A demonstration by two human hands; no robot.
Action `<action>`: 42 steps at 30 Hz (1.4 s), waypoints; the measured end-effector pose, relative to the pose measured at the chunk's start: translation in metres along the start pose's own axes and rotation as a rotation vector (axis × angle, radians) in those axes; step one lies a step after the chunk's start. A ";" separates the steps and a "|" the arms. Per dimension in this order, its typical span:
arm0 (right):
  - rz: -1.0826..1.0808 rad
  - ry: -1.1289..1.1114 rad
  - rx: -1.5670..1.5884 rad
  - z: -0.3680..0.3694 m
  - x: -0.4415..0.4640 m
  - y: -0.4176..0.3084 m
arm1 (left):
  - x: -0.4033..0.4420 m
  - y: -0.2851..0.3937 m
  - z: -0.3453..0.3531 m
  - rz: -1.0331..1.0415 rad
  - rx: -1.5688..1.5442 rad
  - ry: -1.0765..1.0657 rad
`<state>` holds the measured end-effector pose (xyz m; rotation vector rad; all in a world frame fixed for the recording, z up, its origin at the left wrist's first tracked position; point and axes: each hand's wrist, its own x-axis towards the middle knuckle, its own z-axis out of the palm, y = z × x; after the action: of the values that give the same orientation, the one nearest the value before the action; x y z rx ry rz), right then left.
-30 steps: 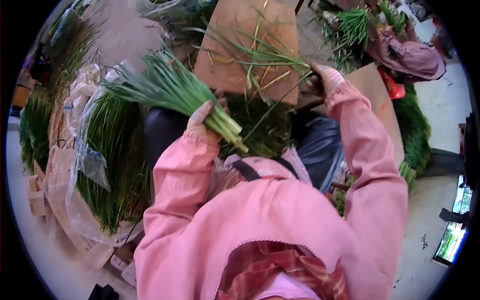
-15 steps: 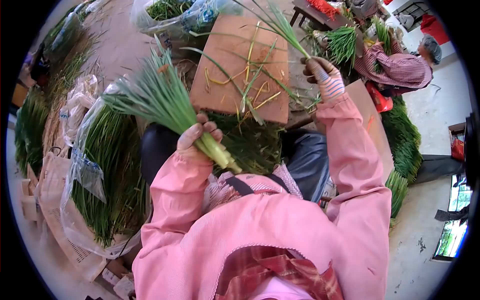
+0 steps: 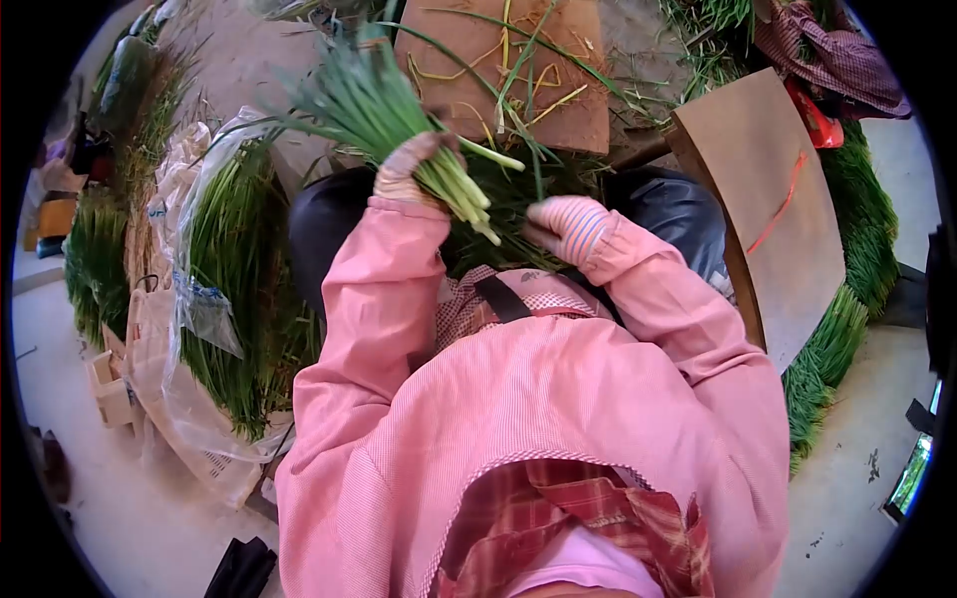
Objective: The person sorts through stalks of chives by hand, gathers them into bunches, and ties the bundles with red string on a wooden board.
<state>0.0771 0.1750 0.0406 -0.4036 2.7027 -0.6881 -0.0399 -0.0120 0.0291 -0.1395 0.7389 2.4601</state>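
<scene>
My left hand (image 3: 411,171) is closed around a thick bundle of green stalks (image 3: 384,110). The leafy tops point up and left, and the pale cut ends point down and right. One pale stalk (image 3: 493,153) sticks out sideways from the bundle, above the other ends. To the right of those ends, apart from them, my right hand (image 3: 568,225) has its fingers curled inward. A thin green leaf reaches down to its fingertips, which are slightly blurred, so its grip is hard to make out. Both hands wear striped coverings with the fingertips bare.
A brown board (image 3: 558,90) ahead bears loose green and yellow leaves. On the left, a plastic bag (image 3: 179,329) surrounds long greens. A tilted board (image 3: 763,189) with a red strip stands right, beside piled greens (image 3: 827,349). Another person's checked sleeve (image 3: 837,60) shows at upper right.
My right hand has come down from the upper right towards my lap, and the spray of stalks no longer extends from it. My left hand still grips the bundle. The view has shifted.
</scene>
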 end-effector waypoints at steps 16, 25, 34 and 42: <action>0.619 0.202 1.200 -0.033 0.036 0.030 | 0.002 -0.036 0.003 -0.111 0.279 0.085; 0.483 0.225 1.103 0.002 0.014 -0.008 | -0.009 -0.063 -0.022 -0.249 0.025 0.199; 0.124 0.147 0.715 0.024 0.021 -0.021 | -0.029 -0.041 -0.013 -0.199 -0.042 0.105; 0.102 -0.175 0.706 -0.039 0.026 -0.043 | -0.069 0.022 0.010 0.099 0.282 0.163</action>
<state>0.0474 0.1455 0.0884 -0.1327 2.1148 -1.4156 0.0070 -0.0550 0.0656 -0.2011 1.1799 2.4262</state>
